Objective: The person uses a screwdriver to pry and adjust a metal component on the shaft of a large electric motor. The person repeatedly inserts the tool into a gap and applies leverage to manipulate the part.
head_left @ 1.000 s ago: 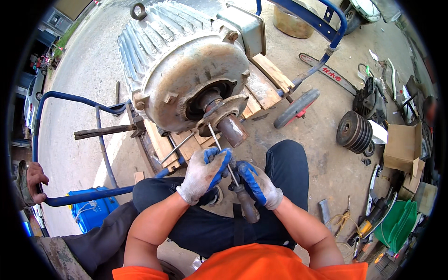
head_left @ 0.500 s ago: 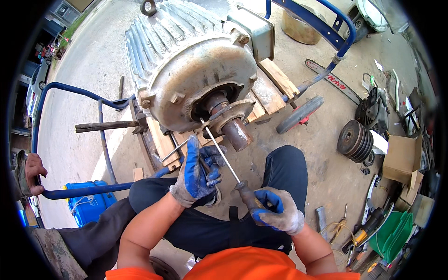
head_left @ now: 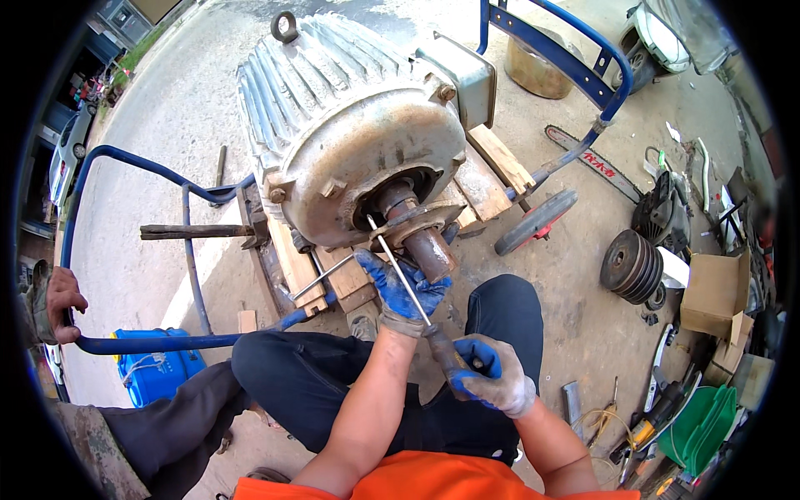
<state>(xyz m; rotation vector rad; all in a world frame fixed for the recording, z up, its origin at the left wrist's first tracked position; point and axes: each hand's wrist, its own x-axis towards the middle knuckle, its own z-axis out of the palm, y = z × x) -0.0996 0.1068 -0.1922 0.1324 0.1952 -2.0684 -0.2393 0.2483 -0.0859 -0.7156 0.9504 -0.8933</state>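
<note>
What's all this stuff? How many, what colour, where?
Motor: one, grey, top centre
Collar: one, rusty, around shaft
Screwdriver: one, dark-handled, centre
Rod: one, silver, below motor
Planks: several, pale, beneath motor
Cart: one, blue, around motor
Wheel: one, black-red, right
Hammer: one, brown-handled, left
Chainsaw: one, black, right
Pulley: one, dark, right
Box: one, brown, right
Plastic piece: one, green, lower right
Loose tools: several, mixed, lower right
Case: one, blue, lower left
Drum: one, tan, upper right
Cars: several, pale, upper edges
Co-worker's hand: one, bare, left
Left grip: one, blue glove, by shaft
Right grip: one, blue-white glove, holding screwdriver
</note>
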